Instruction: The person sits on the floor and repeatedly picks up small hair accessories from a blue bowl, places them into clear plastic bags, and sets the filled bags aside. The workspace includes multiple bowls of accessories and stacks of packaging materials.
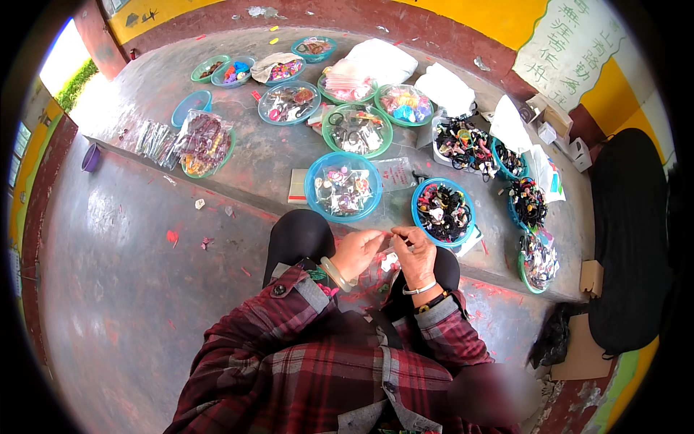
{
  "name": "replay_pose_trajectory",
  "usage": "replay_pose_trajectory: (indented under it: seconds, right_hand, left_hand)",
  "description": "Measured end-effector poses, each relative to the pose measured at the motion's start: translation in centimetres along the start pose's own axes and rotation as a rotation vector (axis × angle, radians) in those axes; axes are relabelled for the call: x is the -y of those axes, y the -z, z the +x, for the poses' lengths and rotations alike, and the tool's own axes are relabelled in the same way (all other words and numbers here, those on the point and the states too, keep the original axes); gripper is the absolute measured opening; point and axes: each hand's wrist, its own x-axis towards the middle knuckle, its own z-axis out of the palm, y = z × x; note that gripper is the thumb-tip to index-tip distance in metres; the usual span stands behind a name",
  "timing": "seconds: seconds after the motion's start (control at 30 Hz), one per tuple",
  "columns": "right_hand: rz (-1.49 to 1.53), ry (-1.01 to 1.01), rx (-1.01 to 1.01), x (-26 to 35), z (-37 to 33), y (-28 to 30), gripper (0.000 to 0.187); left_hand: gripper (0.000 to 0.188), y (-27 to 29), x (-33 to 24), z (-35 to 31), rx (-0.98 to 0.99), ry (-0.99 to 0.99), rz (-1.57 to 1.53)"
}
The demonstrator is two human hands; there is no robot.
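Above my knees, my left hand (358,252) and my right hand (416,259) come close together, fingertips pinched. Whatever sits between those fingers is too small to make out. A pale bangle circles the left wrist; a silver bangle and a dark band are on the right. Just beyond my right hand stands a blue basin (415,210) heaped with black elastic hair ties (442,217) with small ornaments. Another blue basin (309,197), holding small light-coloured pieces and clear plastic, is ahead of my left hand. A small white piece (389,261) shows below my hands.
On the raised floor ahead are several basins, including a green one (325,137) and a white tub (463,165) of dark hair ties. Plastic packets (155,143) lie at left beside a bagged heap. A long black case (630,239) leans at right. A step edge (238,205) crosses the floor.
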Motion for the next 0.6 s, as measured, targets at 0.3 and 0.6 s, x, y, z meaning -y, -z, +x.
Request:
replay_pose_trajectory:
  seconds: [0.3,0.6]
  right_hand:
    - [-0.205,0.208,0.025,0.3,0.0,-0.2,0.012]
    - [-0.398,0.388,0.018,0.4,0.0,-0.3,0.015]
  left_hand:
    - [0.013,-0.2,-0.4,-0.1,-0.053,-0.128,0.137]
    - [0.016,-0.5,0.3,-0.4,-0.044,-0.239,0.368]
